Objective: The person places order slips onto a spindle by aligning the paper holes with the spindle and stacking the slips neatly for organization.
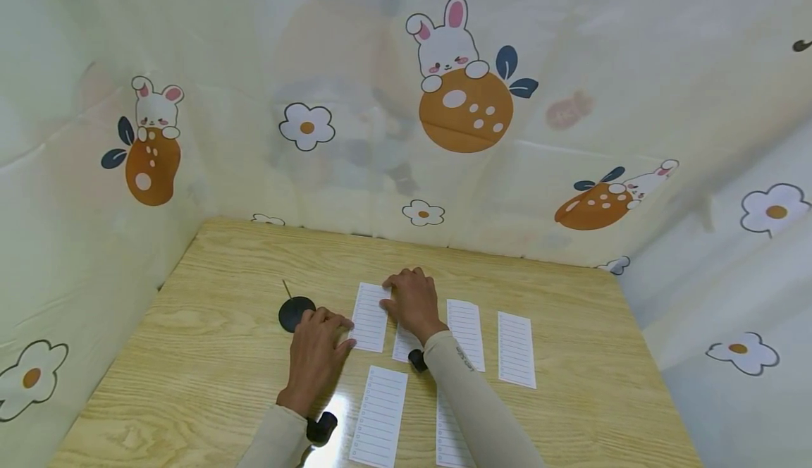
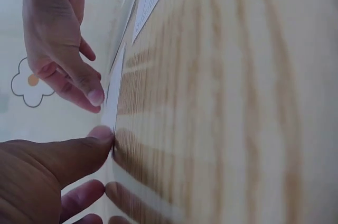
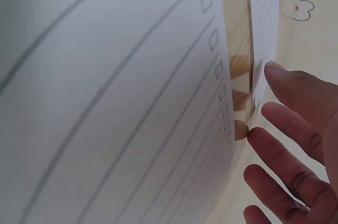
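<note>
A white lined checklist sheet [image 1: 370, 317] lies on the wooden table between my two hands. My left hand [image 1: 315, 355] touches its left edge with thumb and fingertips, the fingers loosely bent. At the upper right edge of the same sheet is my right hand [image 1: 414, 304], thumb and fingers spread apart. In the right wrist view, the thumb [image 3: 296, 84] meets the sheet's edge. Under my right hand and wrist, a second checklist sheet [image 1: 406, 343] is partly hidden. Another sheet [image 3: 158, 102] fills much of the right wrist view.
To the right lie two more sheets, one [image 1: 466, 334] beside my right sleeve and one [image 1: 517, 349] farther out. Nearer me are a sheet [image 1: 378, 415] and another [image 1: 449, 429] partly under the sleeve. A black disc [image 1: 295, 313] with a thin stick lies by my left hand.
</note>
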A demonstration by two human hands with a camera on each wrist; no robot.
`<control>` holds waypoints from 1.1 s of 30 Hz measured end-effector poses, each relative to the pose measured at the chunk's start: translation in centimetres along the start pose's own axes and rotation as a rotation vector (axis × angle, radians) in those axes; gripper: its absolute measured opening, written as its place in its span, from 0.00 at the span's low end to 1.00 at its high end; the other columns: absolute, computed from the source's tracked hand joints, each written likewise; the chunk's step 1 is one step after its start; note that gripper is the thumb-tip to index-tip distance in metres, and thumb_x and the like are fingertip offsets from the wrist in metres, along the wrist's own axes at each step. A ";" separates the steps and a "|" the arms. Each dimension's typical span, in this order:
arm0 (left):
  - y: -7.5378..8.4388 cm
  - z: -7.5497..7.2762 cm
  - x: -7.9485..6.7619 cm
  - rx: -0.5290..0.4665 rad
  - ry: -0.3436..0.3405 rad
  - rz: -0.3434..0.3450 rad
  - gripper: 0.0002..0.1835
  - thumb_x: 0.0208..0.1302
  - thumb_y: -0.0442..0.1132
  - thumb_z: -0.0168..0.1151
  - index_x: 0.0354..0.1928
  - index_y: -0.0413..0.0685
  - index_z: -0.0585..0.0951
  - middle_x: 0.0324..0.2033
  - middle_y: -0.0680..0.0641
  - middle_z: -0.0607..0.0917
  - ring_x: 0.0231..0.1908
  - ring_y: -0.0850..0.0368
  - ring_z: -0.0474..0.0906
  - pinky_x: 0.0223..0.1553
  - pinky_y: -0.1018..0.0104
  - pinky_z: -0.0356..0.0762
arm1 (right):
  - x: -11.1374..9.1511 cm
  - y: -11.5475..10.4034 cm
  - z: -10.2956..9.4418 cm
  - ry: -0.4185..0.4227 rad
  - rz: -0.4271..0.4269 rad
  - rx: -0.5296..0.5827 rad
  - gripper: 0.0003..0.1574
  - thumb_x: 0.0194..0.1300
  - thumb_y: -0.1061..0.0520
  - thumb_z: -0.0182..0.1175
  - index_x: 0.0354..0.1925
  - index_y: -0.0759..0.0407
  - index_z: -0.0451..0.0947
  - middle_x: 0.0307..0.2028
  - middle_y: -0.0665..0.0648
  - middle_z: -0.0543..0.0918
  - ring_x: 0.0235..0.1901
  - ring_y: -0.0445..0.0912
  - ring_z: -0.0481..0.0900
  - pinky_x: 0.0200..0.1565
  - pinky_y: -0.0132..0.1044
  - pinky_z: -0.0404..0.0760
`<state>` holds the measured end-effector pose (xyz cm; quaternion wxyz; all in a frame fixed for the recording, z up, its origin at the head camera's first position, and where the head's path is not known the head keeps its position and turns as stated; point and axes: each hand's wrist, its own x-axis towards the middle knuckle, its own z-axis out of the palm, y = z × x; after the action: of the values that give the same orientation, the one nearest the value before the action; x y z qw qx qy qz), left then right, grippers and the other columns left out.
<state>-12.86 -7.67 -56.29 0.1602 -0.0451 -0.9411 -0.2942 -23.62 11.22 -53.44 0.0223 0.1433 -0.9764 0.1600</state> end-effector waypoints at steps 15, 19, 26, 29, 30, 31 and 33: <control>0.0 0.2 0.1 -0.001 -0.004 -0.002 0.12 0.52 0.39 0.84 0.39 0.51 0.92 0.42 0.47 0.86 0.43 0.50 0.75 0.43 0.54 0.75 | 0.8 -0.2 -0.6 -0.069 0.067 0.032 0.20 0.57 0.47 0.82 0.47 0.50 0.91 0.48 0.54 0.87 0.53 0.53 0.78 0.56 0.51 0.75; -0.1 0.2 0.1 -0.006 -0.006 -0.002 0.12 0.52 0.39 0.84 0.39 0.51 0.92 0.41 0.47 0.86 0.43 0.50 0.76 0.44 0.54 0.75 | 0.9 -0.2 -0.4 -0.069 0.068 0.058 0.16 0.57 0.49 0.82 0.42 0.49 0.91 0.45 0.52 0.86 0.51 0.52 0.77 0.55 0.50 0.74; -0.2 0.1 0.2 -0.013 -0.002 -0.006 0.12 0.52 0.39 0.84 0.39 0.51 0.92 0.41 0.47 0.86 0.43 0.50 0.76 0.45 0.53 0.75 | 1.0 0.0 -0.1 -0.068 0.027 0.158 0.11 0.59 0.54 0.81 0.34 0.48 0.86 0.38 0.50 0.85 0.44 0.49 0.76 0.55 0.50 0.76; -0.2 0.1 0.1 -0.011 0.003 -0.005 0.12 0.52 0.39 0.84 0.39 0.51 0.92 0.41 0.48 0.86 0.43 0.50 0.76 0.44 0.53 0.75 | 1.0 0.1 -0.2 -0.083 0.023 0.255 0.14 0.60 0.58 0.80 0.36 0.50 0.81 0.35 0.50 0.83 0.40 0.47 0.75 0.50 0.45 0.77; -0.2 0.1 0.1 -0.010 0.004 -0.004 0.12 0.52 0.39 0.84 0.39 0.52 0.92 0.41 0.48 0.86 0.43 0.50 0.76 0.44 0.53 0.75 | 1.0 0.1 -0.3 -0.089 0.025 0.290 0.15 0.60 0.60 0.79 0.36 0.50 0.80 0.35 0.50 0.82 0.39 0.46 0.75 0.48 0.43 0.76; -0.2 0.2 0.1 -0.010 0.005 -0.005 0.12 0.52 0.39 0.84 0.39 0.51 0.93 0.41 0.48 0.86 0.42 0.50 0.76 0.44 0.53 0.75 | 1.0 0.1 -0.4 -0.097 0.028 0.321 0.16 0.60 0.61 0.79 0.36 0.51 0.79 0.34 0.51 0.80 0.38 0.46 0.75 0.46 0.41 0.76; -0.2 0.2 0.1 -0.008 0.007 -0.003 0.12 0.52 0.39 0.84 0.39 0.51 0.92 0.40 0.48 0.86 0.42 0.50 0.76 0.44 0.53 0.75 | 1.0 0.2 -0.5 -0.104 0.026 0.364 0.16 0.61 0.63 0.77 0.36 0.51 0.77 0.33 0.51 0.79 0.36 0.45 0.75 0.43 0.39 0.75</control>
<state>-12.99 -7.74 -56.52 0.1631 -0.0432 -0.9394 -0.2985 -24.60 11.27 -52.90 -0.0569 0.1403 -0.9329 0.3267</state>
